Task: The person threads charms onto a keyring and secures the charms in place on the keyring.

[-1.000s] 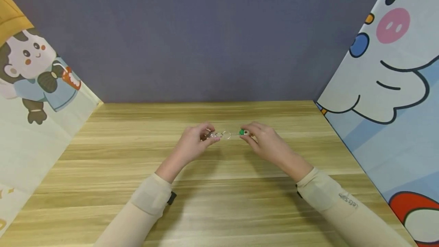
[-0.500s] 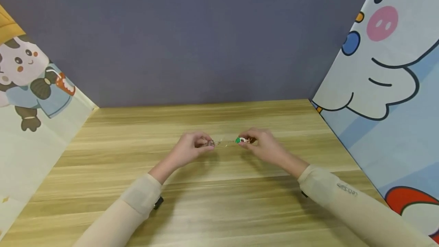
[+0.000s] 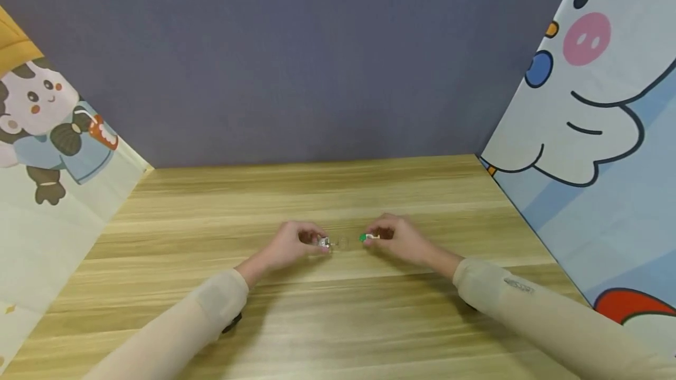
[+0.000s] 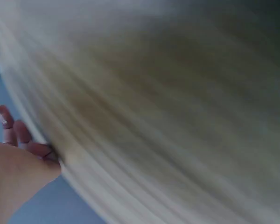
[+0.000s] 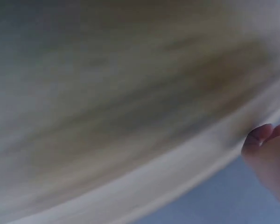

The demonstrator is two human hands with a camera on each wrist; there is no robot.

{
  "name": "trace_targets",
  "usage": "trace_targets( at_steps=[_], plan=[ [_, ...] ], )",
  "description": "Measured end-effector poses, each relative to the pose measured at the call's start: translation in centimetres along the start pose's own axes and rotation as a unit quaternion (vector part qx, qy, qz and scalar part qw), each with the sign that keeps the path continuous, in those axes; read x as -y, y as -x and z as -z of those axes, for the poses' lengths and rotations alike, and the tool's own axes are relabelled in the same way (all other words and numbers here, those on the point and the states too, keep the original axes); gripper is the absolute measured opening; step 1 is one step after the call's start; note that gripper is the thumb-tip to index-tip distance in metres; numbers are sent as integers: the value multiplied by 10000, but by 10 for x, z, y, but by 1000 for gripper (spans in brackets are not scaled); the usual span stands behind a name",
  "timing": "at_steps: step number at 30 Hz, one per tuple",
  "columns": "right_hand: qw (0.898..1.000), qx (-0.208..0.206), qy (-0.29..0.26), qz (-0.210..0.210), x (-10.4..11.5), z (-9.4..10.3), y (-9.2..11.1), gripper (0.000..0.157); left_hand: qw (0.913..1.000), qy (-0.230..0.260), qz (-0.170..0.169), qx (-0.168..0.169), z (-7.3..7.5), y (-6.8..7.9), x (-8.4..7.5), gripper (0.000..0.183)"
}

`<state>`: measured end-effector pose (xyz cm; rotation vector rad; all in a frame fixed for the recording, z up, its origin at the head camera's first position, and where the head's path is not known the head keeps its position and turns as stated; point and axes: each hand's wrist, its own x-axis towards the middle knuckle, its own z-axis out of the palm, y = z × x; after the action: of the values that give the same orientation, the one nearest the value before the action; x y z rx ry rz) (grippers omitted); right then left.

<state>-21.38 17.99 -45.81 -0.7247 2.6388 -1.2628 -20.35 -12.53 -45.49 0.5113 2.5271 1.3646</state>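
A keychain stretches between my two hands, low over the wooden table (image 3: pixel 338 321) in the head view. My left hand (image 3: pixel 293 246) pinches its silvery, see-through end (image 3: pixel 324 242) between thumb and fingers. In the middle is a thin metal key ring (image 3: pixel 344 243), faint against the wood. My right hand (image 3: pixel 405 240) pinches the other end, a small green and white charm (image 3: pixel 363 238), partly covered by the fingers. In the left wrist view, the left hand (image 4: pixel 18 163) shows at the left edge; the right hand (image 5: pixel 268 151) sits at the right edge of its own wrist view.
A dark grey-blue panel (image 3: pixel 317 63) rises behind the table's far edge. Cartoon-printed panels flank it, one on the left (image 3: pixel 31 239) and one on the right (image 3: pixel 597 204).
Both hands have come nearer the person and lower toward the table, with the keychain still between them. The head view has shifted slightly. Neither hand has let go.
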Motion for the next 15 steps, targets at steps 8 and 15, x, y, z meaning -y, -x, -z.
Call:
trace_targets(
  at_steps=[8, 15],
  plan=[
    [9991, 343, -140, -190, -13, -6, 2, 20, 10000, -55, -11, 66, -10, -2, 14, 29],
    [9980, 542, -61, -327, -16, -4, 2, 20, 9995, -279, -138, 103, -13, -2, 15, 27]
  ],
)
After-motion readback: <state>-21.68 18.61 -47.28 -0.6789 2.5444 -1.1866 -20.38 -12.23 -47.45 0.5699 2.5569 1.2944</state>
